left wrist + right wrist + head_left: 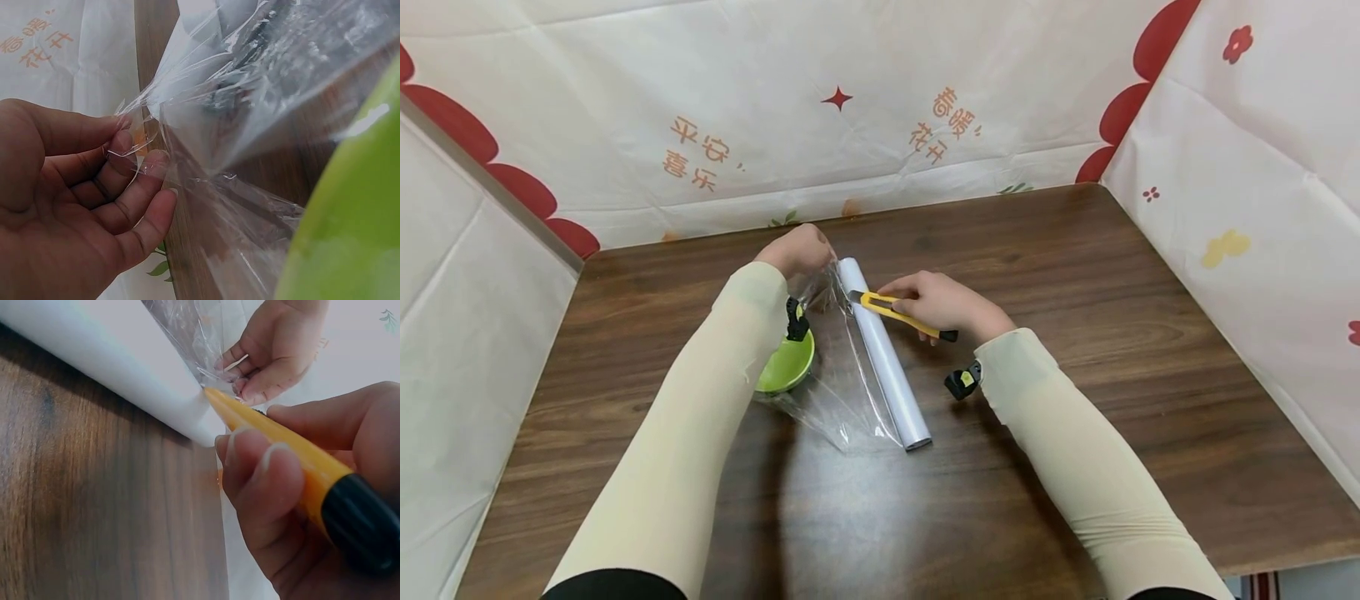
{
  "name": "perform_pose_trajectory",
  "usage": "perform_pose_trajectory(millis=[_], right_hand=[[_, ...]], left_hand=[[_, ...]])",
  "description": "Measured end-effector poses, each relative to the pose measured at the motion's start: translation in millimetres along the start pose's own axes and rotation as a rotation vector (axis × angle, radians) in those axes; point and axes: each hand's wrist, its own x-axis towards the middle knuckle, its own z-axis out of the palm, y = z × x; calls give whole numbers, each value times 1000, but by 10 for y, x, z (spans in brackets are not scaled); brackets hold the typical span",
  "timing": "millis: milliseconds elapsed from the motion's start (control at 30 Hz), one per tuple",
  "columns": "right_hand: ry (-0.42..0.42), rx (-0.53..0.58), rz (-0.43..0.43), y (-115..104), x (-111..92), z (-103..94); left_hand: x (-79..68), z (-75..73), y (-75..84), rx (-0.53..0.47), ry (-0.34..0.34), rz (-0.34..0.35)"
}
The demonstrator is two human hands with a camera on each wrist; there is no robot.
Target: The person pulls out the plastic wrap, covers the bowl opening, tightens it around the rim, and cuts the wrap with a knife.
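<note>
My left hand (799, 250) pinches the edge of clear plastic wrap (206, 87) between thumb and fingers, near the far end of the roll. The wrap stretches from a long white roll (886, 358) across to a green bowl (790, 363), which is partly hidden by the left forearm. In my right hand (942, 302) is a yellow utility knife (275, 437) with a black end cap. Its tip overlaps the upper part of the roll, where the wrap comes off. The left wrist view shows the wrap bunched at the fingertips and the bowl's green side (356, 219) close by.
Everything lies on a brown wood-grain table (1112, 400). A white printed sheet (880, 108) hangs along the back edge, and similar sheets stand at the left and right sides. Small black cameras sit on both wrists.
</note>
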Motion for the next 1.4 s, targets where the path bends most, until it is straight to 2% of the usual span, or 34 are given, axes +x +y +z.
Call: perform_pose_trajectory(millis=[600,1033,1267,1400], right_hand=[[-55,22,-4,62,-80,3],[-88,13,4,37,-156,-6],[-109,20,-18,42,-182,-3],[-118,25,-19,62,-197,0]], left_hand=[[45,-19,-58,24,11,-10],[-40,-38,-58,-38,12,-18],[-35,-48,-70,-87,0,-53],[-33,-57,-82,-71,-8,-61]])
